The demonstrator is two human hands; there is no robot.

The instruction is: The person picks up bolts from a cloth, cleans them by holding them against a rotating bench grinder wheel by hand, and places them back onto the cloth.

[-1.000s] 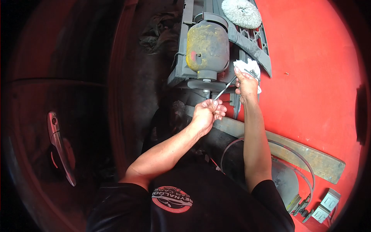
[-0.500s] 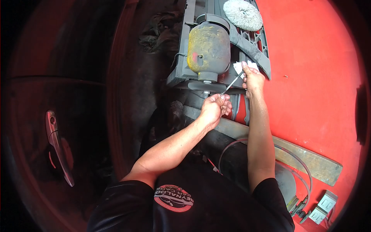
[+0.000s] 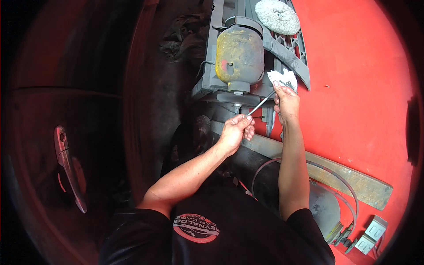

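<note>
A thin metal rod (image 3: 261, 103) slants between my two hands, in front of the motor. My left hand (image 3: 236, 133) pinches its lower end between thumb and fingers. My right hand (image 3: 287, 102) is closed round its upper part, thumb on top. A crumpled white cloth or paper (image 3: 277, 77) sticks out above my right fingers, and a dark end shows against it. Just beyond my left hand is a bench grinder (image 3: 240, 55) with a worn yellow and grey body. Its disc-shaped wheel (image 3: 227, 97) is on the side nearest me.
A white fluffy buffing pad (image 3: 277, 17) lies on the grey stand at the back. A wooden plank (image 3: 349, 176) runs along the red wall (image 3: 353, 88). At lower right are a hose (image 3: 349, 187), a tank (image 3: 324, 210) and an outlet box (image 3: 371, 234). A dark car door with handle (image 3: 68, 168) stands left.
Both hands have come down toward me, the left one also shifting left. More of the white cloth or paper shows above my right hand. The rod stays between both hands.
</note>
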